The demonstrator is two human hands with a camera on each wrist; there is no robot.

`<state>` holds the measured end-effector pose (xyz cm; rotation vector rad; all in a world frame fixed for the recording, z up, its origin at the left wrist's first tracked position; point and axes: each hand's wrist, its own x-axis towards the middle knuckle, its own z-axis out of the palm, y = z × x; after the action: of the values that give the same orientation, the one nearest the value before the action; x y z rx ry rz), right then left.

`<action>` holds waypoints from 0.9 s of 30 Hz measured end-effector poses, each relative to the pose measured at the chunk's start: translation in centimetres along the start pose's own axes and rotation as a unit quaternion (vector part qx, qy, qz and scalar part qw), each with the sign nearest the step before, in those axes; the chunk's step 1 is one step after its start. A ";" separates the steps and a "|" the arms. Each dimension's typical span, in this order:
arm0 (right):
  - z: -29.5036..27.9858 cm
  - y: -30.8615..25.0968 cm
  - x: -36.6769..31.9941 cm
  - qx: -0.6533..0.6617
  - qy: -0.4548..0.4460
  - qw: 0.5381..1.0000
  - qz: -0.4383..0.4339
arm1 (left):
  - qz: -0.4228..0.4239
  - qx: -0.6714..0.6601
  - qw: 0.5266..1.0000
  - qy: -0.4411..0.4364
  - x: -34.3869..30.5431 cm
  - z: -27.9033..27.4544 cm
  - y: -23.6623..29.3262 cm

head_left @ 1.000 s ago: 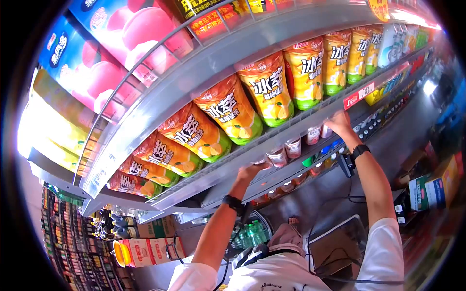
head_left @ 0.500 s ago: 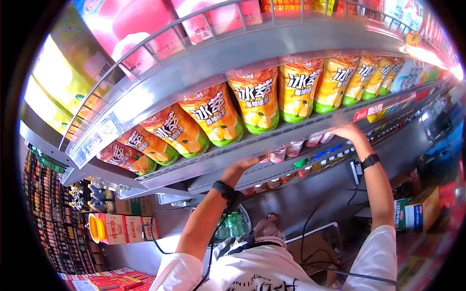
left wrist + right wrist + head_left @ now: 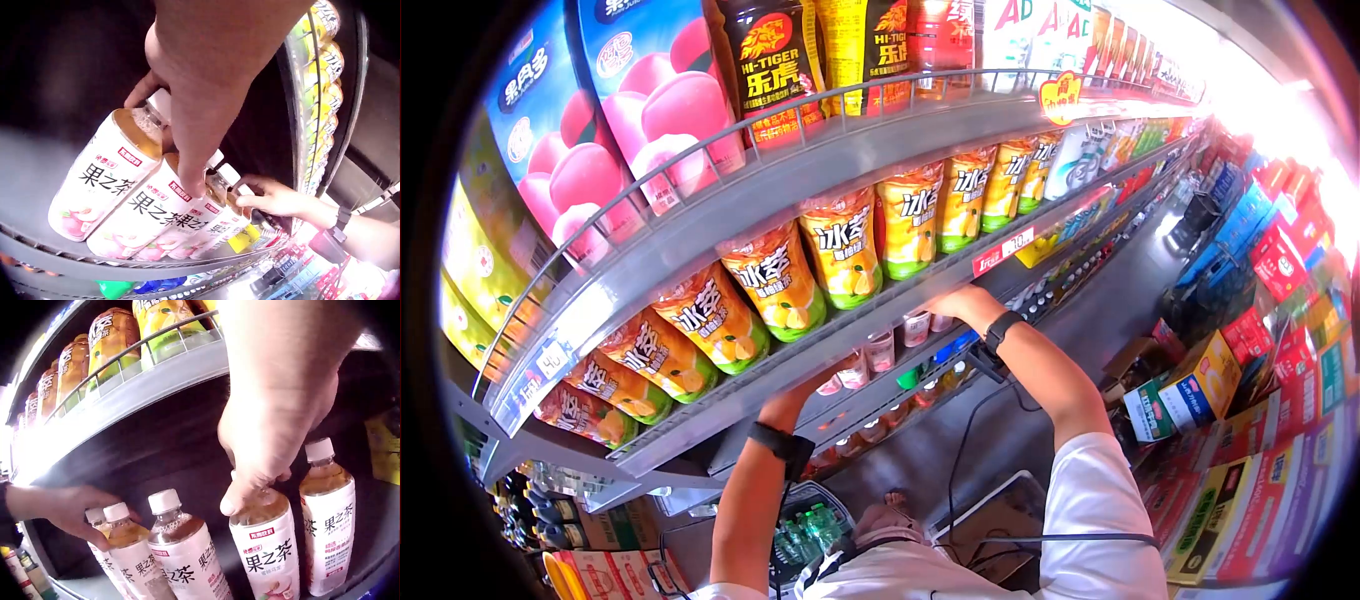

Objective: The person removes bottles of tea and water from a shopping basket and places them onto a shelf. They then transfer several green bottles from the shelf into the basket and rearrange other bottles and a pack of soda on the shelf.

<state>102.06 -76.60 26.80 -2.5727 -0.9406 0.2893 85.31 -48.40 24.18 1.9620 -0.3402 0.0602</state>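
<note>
Bottles of fruit tea with white labels and white caps stand in a row on a dark shelf. In the left wrist view my left hand [image 3: 206, 119] reaches down over the nearest bottles, its fingers around the neck of a tea bottle [image 3: 103, 175] and its thumb lower, at the neighbouring bottle [image 3: 147, 212]. My right hand [image 3: 269, 444] holds another tea bottle [image 3: 265, 550] by its top, thumb at the front; its cap is mostly hidden. A tea bottle [image 3: 328, 531] stands right of that hand, and one [image 3: 187, 550] stands between the hands. In the head view the upper shelf hides the left fingers.
Directly above, a shelf edge [image 3: 730, 400] carries a row of orange drink bottles [image 3: 840, 250]. Higher up, a wire rail [image 3: 800, 108] fronts big juice cartons [image 3: 650, 90]. Cardboard boxes [image 3: 1195, 390] stand on the floor at right. A cable [image 3: 960, 455] hangs near the right arm.
The head view has swung, so shelf and hands now appear further left, with more aisle at right. My left fingers, visible earlier beside a bottle, are now hidden under the shelf edge.
</note>
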 end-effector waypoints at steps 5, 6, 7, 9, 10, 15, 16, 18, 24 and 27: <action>0.1 0.3 -1.0 0.159 -0.142 0.976 0.048 | 0.014 0.128 0.992 -0.009 -0.4 -0.5 1.4; -1.4 -3.0 -1.7 0.136 -0.123 0.979 0.086 | 0.014 0.145 0.989 0.008 -1.1 -0.4 1.6; -1.7 -2.4 -1.1 0.134 -0.107 0.983 0.072 | 0.015 0.158 0.987 0.022 -1.2 -0.3 1.8; -0.1 -1.4 -0.2 0.126 -0.050 0.991 0.013 | 0.025 0.186 0.981 0.045 -1.1 0.0 1.8; 0.3 -1.2 -0.1 0.112 -0.033 0.993 0.003 | 0.031 0.198 0.978 0.054 -0.8 0.1 1.9; 1.0 -1.9 -0.2 -0.080 -0.049 0.996 0.000 | -0.011 0.172 0.984 0.042 -0.6 0.2 3.2; 1.9 -2.1 0.1 -0.074 -0.054 0.995 -0.037 | -0.030 0.158 0.986 0.034 -0.8 0.1 3.8; 0.8 -6.8 -1.2 -0.118 -0.054 0.986 -0.102 | -0.081 0.159 0.984 0.012 -0.8 -0.5 5.9; 3.7 -4.8 1.0 0.044 -0.099 0.994 -0.026 | -0.006 0.013 0.995 0.096 -0.7 0.4 1.2; 1.3 -6.9 0.0 0.031 -0.101 0.994 -0.013 | -0.029 0.043 0.994 0.092 -0.9 0.4 0.8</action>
<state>97.74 -71.40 28.54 -2.5068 -1.0168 0.5721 84.19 -48.86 24.58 2.0325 -0.1619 0.2188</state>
